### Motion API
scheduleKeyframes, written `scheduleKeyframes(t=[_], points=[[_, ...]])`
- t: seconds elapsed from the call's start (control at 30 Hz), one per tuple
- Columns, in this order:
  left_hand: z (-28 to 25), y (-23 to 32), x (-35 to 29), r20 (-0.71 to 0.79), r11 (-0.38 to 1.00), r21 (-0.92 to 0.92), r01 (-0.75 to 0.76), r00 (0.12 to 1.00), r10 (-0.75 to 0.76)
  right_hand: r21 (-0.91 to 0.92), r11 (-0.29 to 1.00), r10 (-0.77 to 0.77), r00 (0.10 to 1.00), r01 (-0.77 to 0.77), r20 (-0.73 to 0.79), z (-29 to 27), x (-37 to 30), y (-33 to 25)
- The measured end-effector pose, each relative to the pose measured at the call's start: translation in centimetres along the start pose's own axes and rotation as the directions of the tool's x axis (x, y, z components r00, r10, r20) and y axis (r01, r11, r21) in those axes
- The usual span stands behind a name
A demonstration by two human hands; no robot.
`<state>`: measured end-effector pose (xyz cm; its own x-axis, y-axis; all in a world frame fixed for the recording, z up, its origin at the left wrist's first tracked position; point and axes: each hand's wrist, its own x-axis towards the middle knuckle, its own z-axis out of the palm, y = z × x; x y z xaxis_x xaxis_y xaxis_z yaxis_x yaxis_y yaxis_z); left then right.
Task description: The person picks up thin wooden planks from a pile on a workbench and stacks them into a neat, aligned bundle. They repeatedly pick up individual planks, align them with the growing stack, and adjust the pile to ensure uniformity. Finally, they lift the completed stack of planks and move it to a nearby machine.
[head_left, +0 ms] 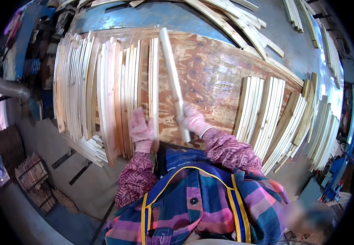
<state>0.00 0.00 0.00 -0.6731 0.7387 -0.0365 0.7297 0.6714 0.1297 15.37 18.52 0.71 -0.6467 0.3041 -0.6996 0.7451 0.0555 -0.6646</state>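
In my right hand [194,119], gloved in pink and white, is a long pale wood strip [170,67], gripped near its lower end. The strip slants over the plywood table [213,81], its far end leaning left, and is slightly blurred by motion. My left hand [141,127], in a matching glove, lies with fingers stretched and thumb apart by a pair of upright-lying strips [153,81]. Left of that hand, rows of wood strips [117,98] lie side by side. Whether its palm touches the strips I cannot tell.
More strip bundles [262,110] lie at the table's right. Loose long boards [226,24] cross at the far edge. A larger stack [73,85] fills the left side. Further wood bundles [326,130] stand beyond the right edge, and wooden stacks [32,175] sit on the floor at left.
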Motion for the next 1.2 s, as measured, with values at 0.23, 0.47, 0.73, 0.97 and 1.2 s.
scheduleKeyframes(t=[0.23, 0.47, 0.73, 0.97, 1.2], points=[[-0.2, 6.5, 3.1, 0.239, 0.951, -0.238, 0.198, 0.961, -0.141, -0.559, 0.822, -0.281, 0.777, -0.108, -0.564, -14.1, 6.4, -1.8], [-2.8, 10.7, 7.4, -0.111, 0.984, -0.115, -0.137, 0.986, 0.125, -0.387, 0.660, 0.041, 0.546, -0.643, -0.837, -39.3, 7.6, 3.0], [-1.5, 29.0, 21.9, 0.556, -0.196, -0.686, 0.700, 0.679, 0.480, 0.211, 0.973, -0.002, 0.913, 0.096, -0.407, -38.5, 1.8, 1.9], [-3.9, 29.6, 21.6, 0.678, -0.285, -0.595, 0.751, 0.660, 0.323, -0.224, 0.801, 0.143, 0.540, -0.556, -0.830, -47.4, 1.5, 7.1], [-2.3, 23.8, 17.0, 0.531, 0.093, -0.846, 0.525, 0.846, 0.050, 0.646, 0.700, -0.011, 0.909, 0.305, -0.417, -40.2, -3.0, 6.1]])
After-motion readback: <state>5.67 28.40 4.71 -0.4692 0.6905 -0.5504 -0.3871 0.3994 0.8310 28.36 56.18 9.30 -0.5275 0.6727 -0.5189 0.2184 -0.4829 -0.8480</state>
